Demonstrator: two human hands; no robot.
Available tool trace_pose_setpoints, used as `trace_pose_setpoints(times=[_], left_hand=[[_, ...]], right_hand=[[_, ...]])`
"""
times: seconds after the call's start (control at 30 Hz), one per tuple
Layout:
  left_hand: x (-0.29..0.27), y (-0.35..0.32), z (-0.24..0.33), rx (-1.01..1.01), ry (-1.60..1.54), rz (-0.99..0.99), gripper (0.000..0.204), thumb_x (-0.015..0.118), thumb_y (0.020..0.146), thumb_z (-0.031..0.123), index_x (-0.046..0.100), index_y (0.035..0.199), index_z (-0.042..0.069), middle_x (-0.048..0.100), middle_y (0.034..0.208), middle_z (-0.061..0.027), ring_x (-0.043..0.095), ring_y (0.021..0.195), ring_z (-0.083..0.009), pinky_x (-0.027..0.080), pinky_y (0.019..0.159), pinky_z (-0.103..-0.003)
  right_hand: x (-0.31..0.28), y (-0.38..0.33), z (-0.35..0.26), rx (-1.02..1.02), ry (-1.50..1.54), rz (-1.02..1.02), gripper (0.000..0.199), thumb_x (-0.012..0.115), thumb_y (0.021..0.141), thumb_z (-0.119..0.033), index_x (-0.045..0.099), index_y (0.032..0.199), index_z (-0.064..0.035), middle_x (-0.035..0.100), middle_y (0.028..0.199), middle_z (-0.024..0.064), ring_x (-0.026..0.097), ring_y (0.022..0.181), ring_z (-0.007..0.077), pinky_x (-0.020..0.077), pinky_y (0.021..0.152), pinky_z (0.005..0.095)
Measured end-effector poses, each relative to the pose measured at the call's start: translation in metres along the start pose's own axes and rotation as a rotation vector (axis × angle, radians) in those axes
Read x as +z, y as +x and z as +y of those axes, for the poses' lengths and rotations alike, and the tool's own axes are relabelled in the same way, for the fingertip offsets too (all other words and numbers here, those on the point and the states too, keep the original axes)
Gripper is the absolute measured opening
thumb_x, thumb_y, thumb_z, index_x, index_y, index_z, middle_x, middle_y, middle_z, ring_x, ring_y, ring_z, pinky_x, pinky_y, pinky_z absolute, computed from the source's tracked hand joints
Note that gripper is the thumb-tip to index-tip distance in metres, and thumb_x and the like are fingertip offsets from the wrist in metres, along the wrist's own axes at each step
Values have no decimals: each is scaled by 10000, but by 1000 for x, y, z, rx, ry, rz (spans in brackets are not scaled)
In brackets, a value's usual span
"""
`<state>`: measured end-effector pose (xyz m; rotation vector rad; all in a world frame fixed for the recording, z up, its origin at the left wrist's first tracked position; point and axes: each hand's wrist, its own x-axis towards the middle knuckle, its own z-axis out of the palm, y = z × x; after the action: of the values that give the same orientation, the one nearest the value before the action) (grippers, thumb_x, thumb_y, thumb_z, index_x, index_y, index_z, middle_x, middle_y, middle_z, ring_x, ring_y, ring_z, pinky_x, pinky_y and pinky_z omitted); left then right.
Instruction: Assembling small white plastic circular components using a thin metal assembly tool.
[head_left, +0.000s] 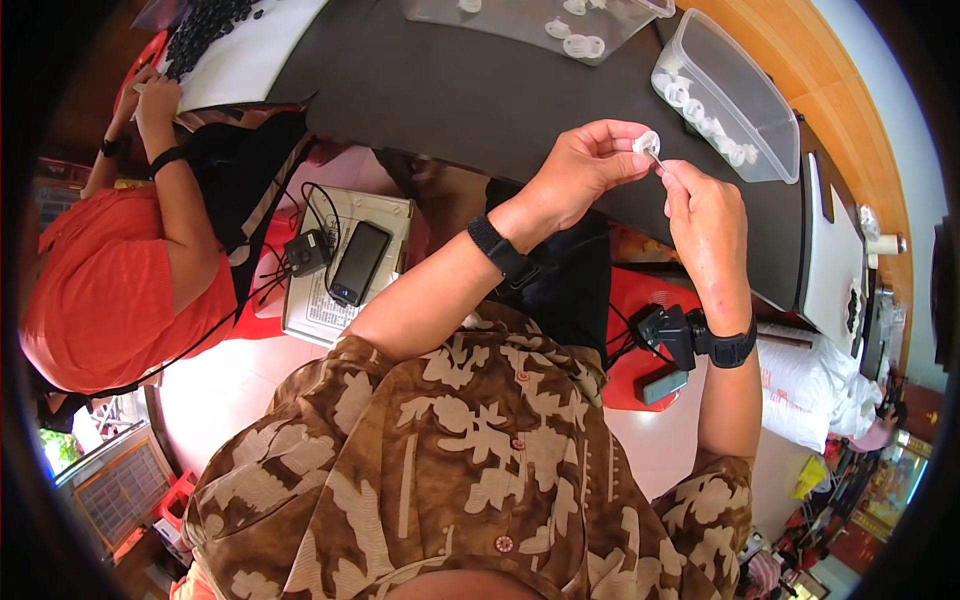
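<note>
Between thumb and fingertips, my left hand (588, 172) pinches a small white plastic ring-shaped part (647, 141) above the near edge of the dark table. My right hand (704, 212) is closed around a thin metal tool (656, 160), whose tip meets the white part; most of the tool is hidden in the fingers, so its kind cannot be made out. Just beyond my hands, a clear plastic bin (752, 90) holds several similar white parts. Another clear bin (520, 18) with a few more of them stands at the far side, partly cut off.
At left, a person in an orange shirt (110, 280) works beside a white board (245, 70) bearing black pieces (205, 35). A phone (361, 262) and cables lie on a box (310, 310). Near my right forearm is a red stool (630, 300); white bags (805, 390) lie beyond.
</note>
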<state>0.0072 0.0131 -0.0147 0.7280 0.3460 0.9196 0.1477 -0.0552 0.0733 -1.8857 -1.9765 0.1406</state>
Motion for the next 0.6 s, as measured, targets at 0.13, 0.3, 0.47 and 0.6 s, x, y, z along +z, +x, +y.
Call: trace_pose_setpoints(times=[0.13,0.3,0.47,0.6], left_hand=[[1,0,0,19,16,4,298,625,889,9,572,1182,20,639,1103,-82,620,1025,-169,508,940,-310],[-1,1,-3,40,51,0,294,636,885,19,572,1172,11,642,1091,-85,623,1017,-167,511,924,-303],[0,1,-5,102,125,-18,287,645,884,30,574,1161,7,643,1079,-82,625,1003,-164,511,918,-300],[1,0,-5,81,92,15,282,643,887,36,575,1160,9,643,1073,-80,625,998,-162,508,926,-305]], right_hand=[[1,0,1,12,-6,-4,143,541,906,-149,636,893,-43,613,727,210,598,702,412,474,590,467],[2,2,1,14,20,-17,147,533,907,-139,627,873,-31,610,724,215,599,711,414,474,599,479],[3,3,1,5,-11,-12,150,529,907,-132,625,865,-25,614,733,215,599,722,417,477,610,485],[3,3,-1,-21,-90,-2,152,532,906,-137,628,863,-27,621,735,208,603,724,417,488,614,481]])
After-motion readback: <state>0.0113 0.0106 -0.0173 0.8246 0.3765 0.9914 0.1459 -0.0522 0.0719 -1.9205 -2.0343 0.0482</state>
